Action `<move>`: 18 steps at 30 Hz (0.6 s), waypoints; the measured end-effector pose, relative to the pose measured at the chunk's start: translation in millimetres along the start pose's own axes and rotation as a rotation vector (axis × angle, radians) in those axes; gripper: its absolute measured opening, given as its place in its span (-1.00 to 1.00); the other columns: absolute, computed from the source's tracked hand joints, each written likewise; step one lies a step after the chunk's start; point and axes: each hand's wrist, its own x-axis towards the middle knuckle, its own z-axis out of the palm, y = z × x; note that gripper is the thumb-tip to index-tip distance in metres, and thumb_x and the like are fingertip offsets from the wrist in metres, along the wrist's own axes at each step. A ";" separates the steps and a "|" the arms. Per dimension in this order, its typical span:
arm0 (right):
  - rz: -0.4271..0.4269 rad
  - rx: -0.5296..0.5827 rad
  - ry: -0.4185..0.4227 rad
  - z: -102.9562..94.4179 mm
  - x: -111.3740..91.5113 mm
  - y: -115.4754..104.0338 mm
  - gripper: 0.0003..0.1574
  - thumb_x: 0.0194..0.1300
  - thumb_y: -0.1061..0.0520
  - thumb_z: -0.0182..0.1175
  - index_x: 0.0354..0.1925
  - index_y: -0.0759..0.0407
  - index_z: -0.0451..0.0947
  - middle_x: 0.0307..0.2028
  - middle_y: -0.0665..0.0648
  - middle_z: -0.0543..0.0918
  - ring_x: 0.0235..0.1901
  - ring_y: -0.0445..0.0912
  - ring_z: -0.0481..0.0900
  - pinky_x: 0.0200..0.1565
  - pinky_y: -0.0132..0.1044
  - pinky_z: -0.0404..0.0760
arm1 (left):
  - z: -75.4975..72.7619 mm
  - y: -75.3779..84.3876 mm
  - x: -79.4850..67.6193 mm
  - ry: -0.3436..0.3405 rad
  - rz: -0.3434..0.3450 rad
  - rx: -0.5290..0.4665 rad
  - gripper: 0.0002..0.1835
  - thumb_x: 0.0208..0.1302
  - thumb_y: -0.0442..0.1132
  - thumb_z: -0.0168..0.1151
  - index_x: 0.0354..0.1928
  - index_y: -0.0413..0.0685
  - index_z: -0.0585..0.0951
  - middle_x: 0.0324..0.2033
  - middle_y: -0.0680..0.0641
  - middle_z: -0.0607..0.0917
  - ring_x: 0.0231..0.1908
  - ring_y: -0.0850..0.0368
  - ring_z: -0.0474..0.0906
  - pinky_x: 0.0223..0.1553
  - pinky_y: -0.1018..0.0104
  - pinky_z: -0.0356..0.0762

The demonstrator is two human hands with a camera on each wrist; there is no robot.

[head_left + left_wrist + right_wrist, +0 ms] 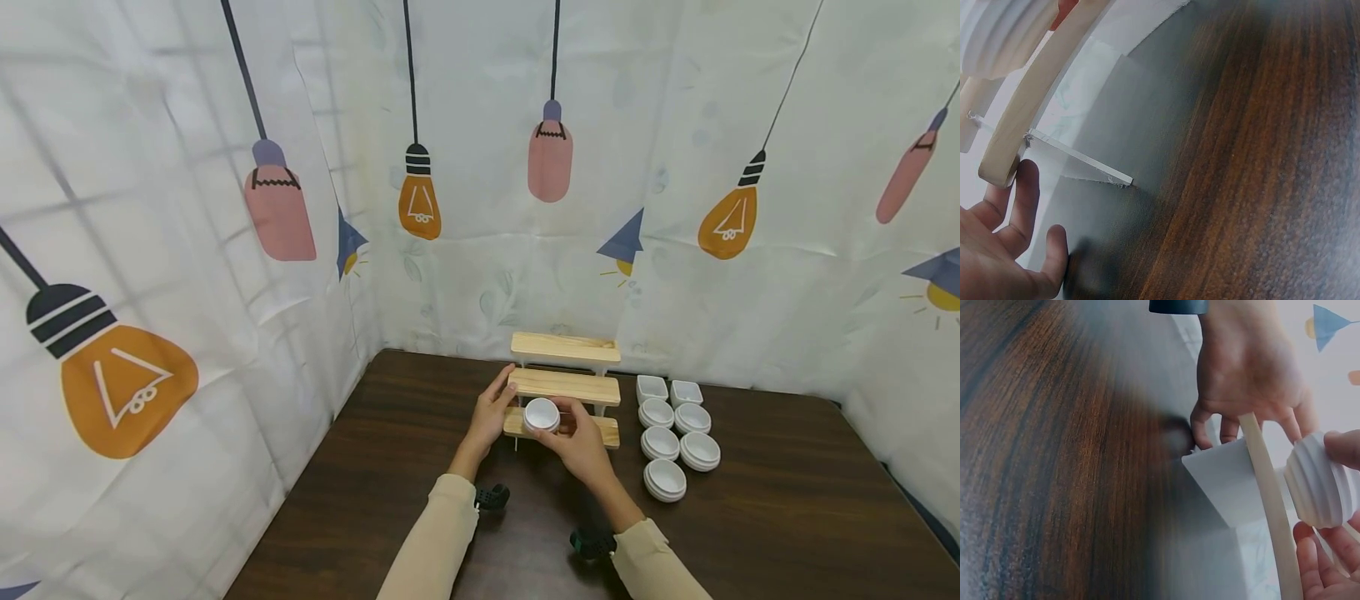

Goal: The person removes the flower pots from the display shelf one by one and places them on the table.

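A stack of small white round bowls is in my right hand, pinched between thumb and fingers. The stack is just over the lowest board of a three-tier wooden display stand; whether it touches the board I cannot tell. Ridged rims of the stacked bowls show in the right wrist view. At the stand's left end is my left hand, its fingers spread. Its fingertips touch the end of a board in the left wrist view, near a white support.
Right of the stand, several stacks of white round bowls stand in two columns on the dark wooden table. Behind them are two square white dishes. A patterned white curtain hangs around the table's back and left.
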 end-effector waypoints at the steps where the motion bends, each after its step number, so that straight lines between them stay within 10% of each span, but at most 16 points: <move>1: 0.003 0.006 -0.001 -0.7 -0.6 0.1 -0.25 0.13 0.08 0.57 0.25 0.09 0.52 0.08 0.20 0.66 0.03 0.05 0.64 -0.06 -0.32 0.63 | 0.2 3.0 -2.2 0.000 0.003 0.002 -0.46 0.62 -0.10 0.02 0.57 0.16 0.30 0.29 -0.29 0.57 0.14 -0.39 0.53 0.02 0.16 0.57; 18: 0.068 0.037 0.021 -8.2 -10.3 -9.4 -0.26 0.13 0.28 0.53 0.26 0.16 0.50 0.13 0.29 0.62 0.09 0.14 0.65 0.02 -0.19 0.69 | 1.1 5.1 -3.9 0.008 0.013 0.004 -0.46 0.62 -0.11 0.03 0.56 0.15 0.30 0.07 -0.39 0.61 0.11 -0.41 0.52 0.08 0.01 0.55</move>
